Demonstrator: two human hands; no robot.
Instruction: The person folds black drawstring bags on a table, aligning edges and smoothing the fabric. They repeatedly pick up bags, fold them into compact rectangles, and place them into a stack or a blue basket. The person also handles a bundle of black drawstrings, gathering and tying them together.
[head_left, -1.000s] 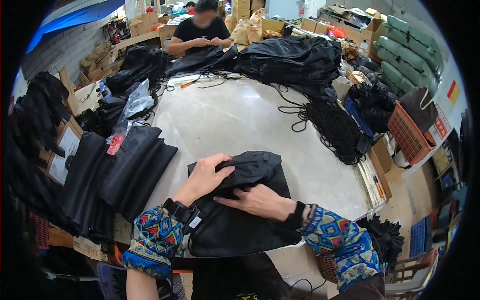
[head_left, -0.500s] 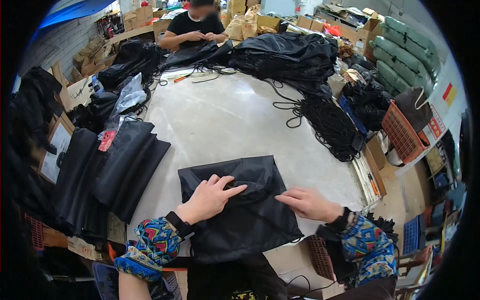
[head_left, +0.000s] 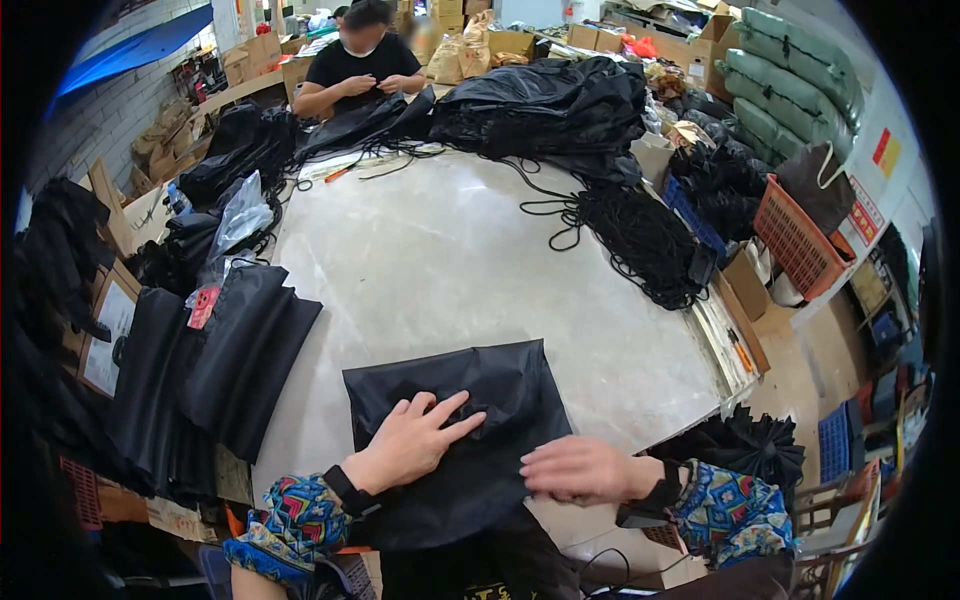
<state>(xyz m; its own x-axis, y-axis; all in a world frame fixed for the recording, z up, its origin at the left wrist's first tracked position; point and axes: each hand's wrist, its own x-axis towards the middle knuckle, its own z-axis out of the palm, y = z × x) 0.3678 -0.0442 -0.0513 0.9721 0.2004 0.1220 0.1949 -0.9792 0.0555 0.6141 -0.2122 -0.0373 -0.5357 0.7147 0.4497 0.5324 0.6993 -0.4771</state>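
A black fabric bag [head_left: 480,490] lies on the near edge of the pale table, its lower part hanging toward my lap. My left hand [head_left: 415,435] rests on its upper half with fingers spread, pressing the cloth. At the bag's right edge is my right hand [head_left: 575,468], its fingers stretched out and held side by side. Part of the right fingers' underside is hidden, and nothing shows in them. Both forearms wear colourful patterned sleeve covers.
Folded black cloth bundles [head_left: 215,370] stack at the left. A pile of black cords [head_left: 645,245] lies at the right, with heaped black bags [head_left: 550,115] behind. Across the table [head_left: 420,270] a person [head_left: 362,70] handles black fabric. An orange basket [head_left: 800,235] stands far right.
My right hand has moved left and down along the bag's right side. The view has shifted slightly, and the left hand stays spread on the cloth.
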